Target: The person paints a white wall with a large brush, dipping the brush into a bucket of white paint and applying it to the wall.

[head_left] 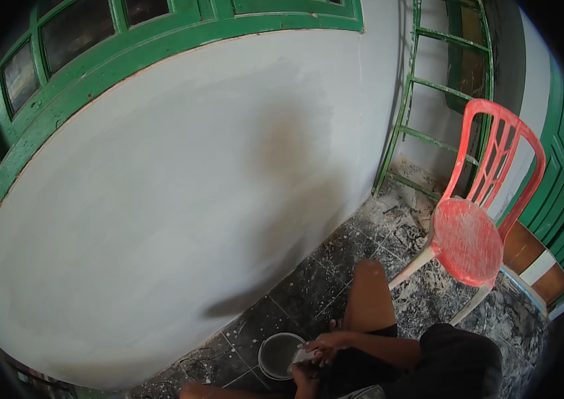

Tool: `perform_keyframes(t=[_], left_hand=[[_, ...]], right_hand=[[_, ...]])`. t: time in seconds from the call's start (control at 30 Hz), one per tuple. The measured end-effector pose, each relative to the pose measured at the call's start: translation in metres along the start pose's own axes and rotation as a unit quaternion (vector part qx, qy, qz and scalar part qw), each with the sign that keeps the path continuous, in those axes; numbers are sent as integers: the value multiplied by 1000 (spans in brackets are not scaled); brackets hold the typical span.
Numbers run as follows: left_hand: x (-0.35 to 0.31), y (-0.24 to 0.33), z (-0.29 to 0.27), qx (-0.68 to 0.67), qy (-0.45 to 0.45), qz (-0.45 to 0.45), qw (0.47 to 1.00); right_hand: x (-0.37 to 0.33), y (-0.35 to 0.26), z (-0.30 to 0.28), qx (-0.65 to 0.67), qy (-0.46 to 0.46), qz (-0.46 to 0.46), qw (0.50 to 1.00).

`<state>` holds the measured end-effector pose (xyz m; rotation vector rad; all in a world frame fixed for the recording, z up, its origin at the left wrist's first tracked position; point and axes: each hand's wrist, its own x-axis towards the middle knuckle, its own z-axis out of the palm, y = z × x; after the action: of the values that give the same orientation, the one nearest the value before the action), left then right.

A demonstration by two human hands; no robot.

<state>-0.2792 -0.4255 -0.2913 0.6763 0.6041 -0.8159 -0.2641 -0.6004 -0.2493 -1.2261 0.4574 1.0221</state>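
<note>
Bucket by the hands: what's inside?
The bucket shows grey inside; filling or bare bottom, I cannot tell. A pale object, with the left hand and right hand at it, covers part of the bucket's right side.

Dk tiled flr (325, 276) w/ white spatter (421, 289); rnd tub (276, 356) nr L edge, red chair (468, 239) twd R edge, grn ladder (439, 141) at far corner.

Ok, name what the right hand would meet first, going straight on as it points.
Past the small pale object at its fingers, the right hand would probably meet the round pale-rimmed bucket; depth is unclear, so it might pass above.
</note>
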Motion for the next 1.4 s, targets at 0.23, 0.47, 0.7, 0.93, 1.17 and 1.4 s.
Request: perform_keyframes(t=[0.23, 0.47, 0.7, 0.93, 1.17, 1.4], left_hand=[[20, -8, -39, 76, 43, -53, 995], [-66, 66, 2, 10, -37, 30, 999], [-94, 230, -5, 47, 0, 376, 925], [-81, 307, -20, 63, -12, 427, 902], [-57, 286, -48, -7, 37, 329, 944], [-56, 287, -57, -10, 41, 362, 931]], right_hand=[[53, 40, -9, -578, 142, -196, 780], [-9, 11, 24, -597, 179, -204, 755], [-3, 33, 2, -594, 223, -178, 753], [-2, 34, 8, -591, 248, -194, 743], [-3, 38, 6, -582, 253, -204, 745], [-3, 29, 8, -622, 277, -191, 708]])
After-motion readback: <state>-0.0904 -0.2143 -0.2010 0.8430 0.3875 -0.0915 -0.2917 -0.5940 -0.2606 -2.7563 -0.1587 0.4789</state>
